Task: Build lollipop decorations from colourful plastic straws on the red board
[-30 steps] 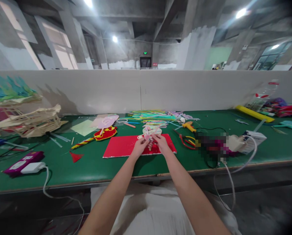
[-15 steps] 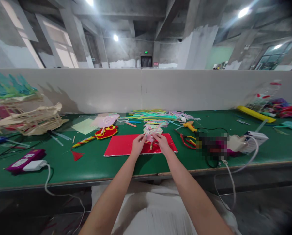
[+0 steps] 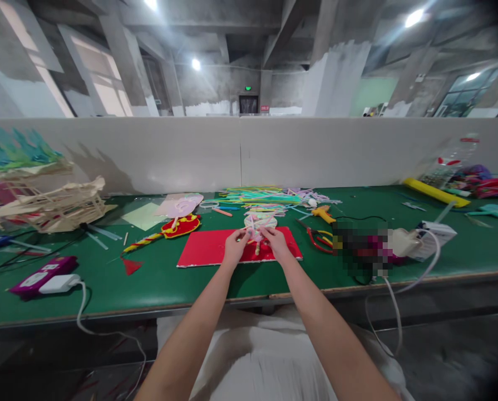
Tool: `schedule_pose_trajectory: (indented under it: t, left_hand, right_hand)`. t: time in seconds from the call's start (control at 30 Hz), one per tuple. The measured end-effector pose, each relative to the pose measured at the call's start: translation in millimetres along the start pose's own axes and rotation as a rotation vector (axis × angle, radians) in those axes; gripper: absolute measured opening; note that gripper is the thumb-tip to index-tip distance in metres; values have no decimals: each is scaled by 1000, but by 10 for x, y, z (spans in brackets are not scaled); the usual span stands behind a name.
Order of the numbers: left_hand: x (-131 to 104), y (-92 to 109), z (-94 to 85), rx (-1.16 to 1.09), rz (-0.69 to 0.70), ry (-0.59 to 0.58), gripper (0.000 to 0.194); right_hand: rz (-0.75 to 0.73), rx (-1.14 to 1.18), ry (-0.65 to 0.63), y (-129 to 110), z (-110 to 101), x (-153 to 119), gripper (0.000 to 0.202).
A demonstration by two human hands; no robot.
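Observation:
Over a red board (image 3: 205,248), my left hand (image 3: 235,246) and my right hand (image 3: 276,243) face each other with fingers bent in a pinch. Between them is a small pale pink craft piece (image 3: 255,234) made of thin strips, with a short tan stub (image 3: 257,250) pointing toward me. Both hands grip its sides; the fingertips hide part of it. Just behind, a pale round disc (image 3: 260,221) lies at the board's far edge, and I cannot tell whether it is joined to the pink piece.
Coloured strips (image 3: 261,196) lie behind the board. To the left are a red-and-yellow tasselled fan (image 3: 182,226) and a purple power strip (image 3: 44,277). A yellow glue gun (image 3: 324,214), red-handled pliers (image 3: 317,240) and a white cable (image 3: 393,306) are on the right. A partition (image 3: 169,150) stands behind.
The view has shifted very slightly. Both hands keep their pinch on the pink piece in nearly the same place.

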State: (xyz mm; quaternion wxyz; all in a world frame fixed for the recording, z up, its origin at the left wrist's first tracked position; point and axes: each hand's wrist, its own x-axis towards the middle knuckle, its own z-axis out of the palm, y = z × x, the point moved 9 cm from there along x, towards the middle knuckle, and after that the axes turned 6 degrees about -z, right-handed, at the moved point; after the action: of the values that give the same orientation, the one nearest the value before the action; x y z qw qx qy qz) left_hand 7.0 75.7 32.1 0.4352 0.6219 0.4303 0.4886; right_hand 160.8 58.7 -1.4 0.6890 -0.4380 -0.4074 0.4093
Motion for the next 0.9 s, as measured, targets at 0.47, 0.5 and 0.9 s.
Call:
schedule_pose_trajectory:
  t: [0.47, 0.5, 0.9]
  left_hand:
    - [-71, 166, 89, 206, 186, -41, 25]
    - [-70, 177, 41, 212, 198, -5, 25]
    - [3, -73, -512, 714, -27, 416, 21]
  right_hand:
    - [-60, -57, 45, -42, -52, 11, 35]
    - [-78, -70, 66, -67, -78, 11, 35]
    - [-259, -388, 230, -299, -249, -54, 42]
